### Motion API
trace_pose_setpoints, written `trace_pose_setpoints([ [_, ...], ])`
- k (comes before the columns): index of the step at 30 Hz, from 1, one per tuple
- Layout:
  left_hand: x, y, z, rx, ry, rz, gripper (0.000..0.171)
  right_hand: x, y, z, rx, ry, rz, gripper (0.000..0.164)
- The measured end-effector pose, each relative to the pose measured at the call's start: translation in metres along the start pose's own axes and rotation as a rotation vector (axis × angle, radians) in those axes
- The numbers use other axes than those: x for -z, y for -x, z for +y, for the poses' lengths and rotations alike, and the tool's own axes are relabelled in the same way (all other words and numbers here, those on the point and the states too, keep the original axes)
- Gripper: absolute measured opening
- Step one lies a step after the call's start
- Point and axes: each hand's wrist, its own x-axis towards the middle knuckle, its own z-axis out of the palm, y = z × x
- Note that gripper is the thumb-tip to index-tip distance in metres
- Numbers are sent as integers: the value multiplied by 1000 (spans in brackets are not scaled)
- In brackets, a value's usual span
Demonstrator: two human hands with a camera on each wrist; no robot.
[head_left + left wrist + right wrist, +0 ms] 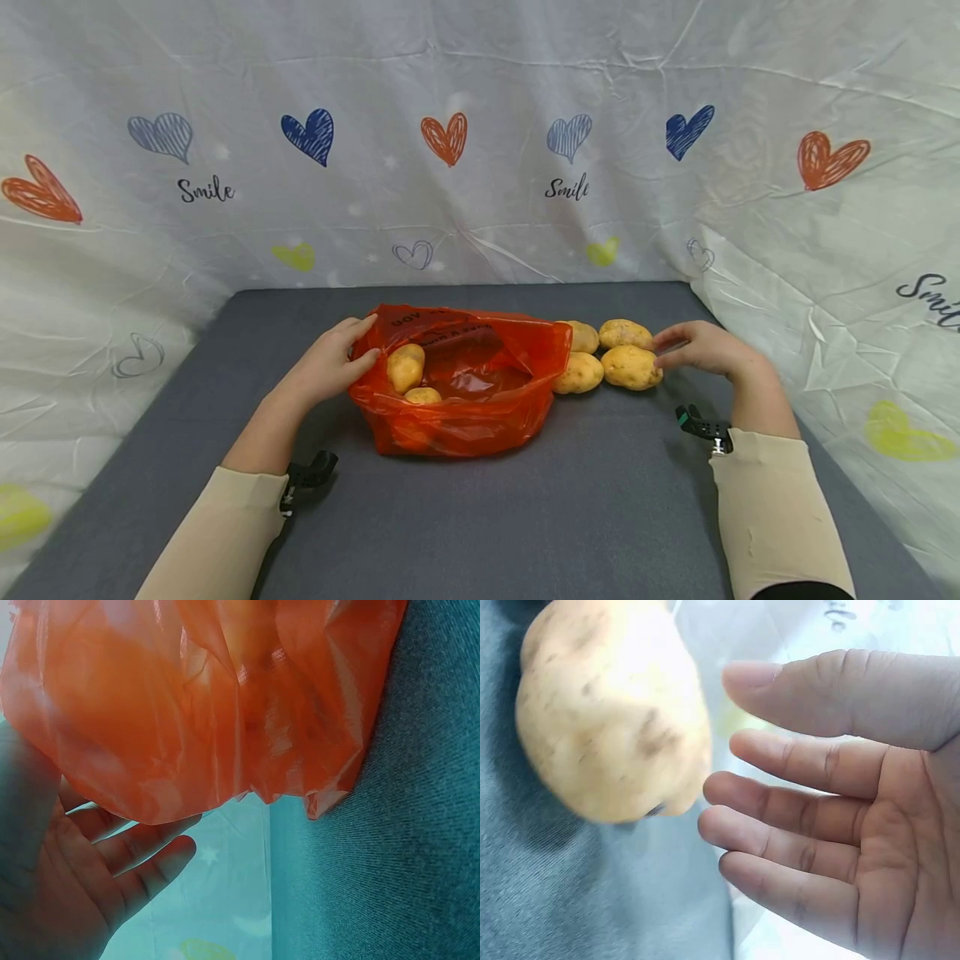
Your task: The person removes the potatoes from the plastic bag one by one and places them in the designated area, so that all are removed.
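Note:
A red plastic bag [465, 425] sits with its mouth spread toward me, and a potato [406, 367] and part of another potato [423, 396] show inside. My left hand [330, 358] holds the bag's left edge, thumb at the near side and fingers behind the film; the bag hides some fingertips in the left wrist view. To the bag's right, several potatoes lie grouped on the table. My right hand [701, 348] is beside the nearest right potato [632, 367], its fingers loosely extended. The right wrist view shows a gap between those fingers and a potato [611, 712].
The dark grey tabletop [525, 517] spreads under everything. White sheeting [495, 83] printed with hearts and lettering hangs behind and along both sides. Each wrist wears a black strap device, the right one [703, 423] close above the table.

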Motion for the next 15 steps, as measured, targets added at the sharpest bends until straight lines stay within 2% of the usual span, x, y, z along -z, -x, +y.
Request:
trace_pose_setpoints([
  [5, 2, 2, 0, 3, 1, -1, 64, 4, 8, -20, 27, 26, 68, 58],
  [10, 1, 0, 2, 1, 2, -4, 65, 8, 23, -42, 93, 40, 119, 54],
  [15, 2, 1, 2, 1, 1, 1, 65, 3, 34, -68, 159, 1, 148, 48],
])
